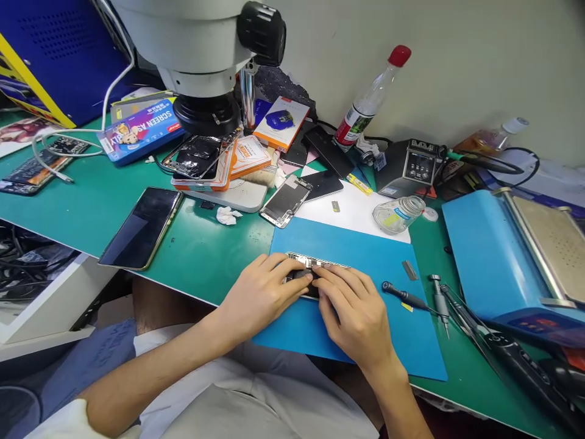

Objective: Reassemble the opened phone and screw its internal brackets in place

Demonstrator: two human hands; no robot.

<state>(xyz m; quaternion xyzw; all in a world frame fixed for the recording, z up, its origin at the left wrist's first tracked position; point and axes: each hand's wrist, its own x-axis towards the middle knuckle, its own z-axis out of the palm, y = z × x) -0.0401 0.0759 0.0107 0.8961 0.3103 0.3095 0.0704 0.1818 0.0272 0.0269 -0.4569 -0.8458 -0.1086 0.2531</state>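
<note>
An opened phone [311, 262] with its inner parts exposed lies across the blue mat [388, 341]. My left hand [262, 289] grips its left part, with fingers along the far edge and the thumb over the middle. From the right, my right hand [356, 305] holds the same phone, its fingertips pressed on the inside near my left fingertips. Both hands cover much of the phone, so any small part under the fingertips is hidden. To the right on the mat lie a dark screwdriver [406, 296] and a small grey strip [410, 270].
A microscope [205, 73] overhangs the back left. Behind the mat are a loose phone screen [287, 200], a glass jar [398, 214] and a bottle [365, 103]. A dark phone [144, 228] lies left. Tweezers [470, 323] and a blue machine [484, 256] occupy the right.
</note>
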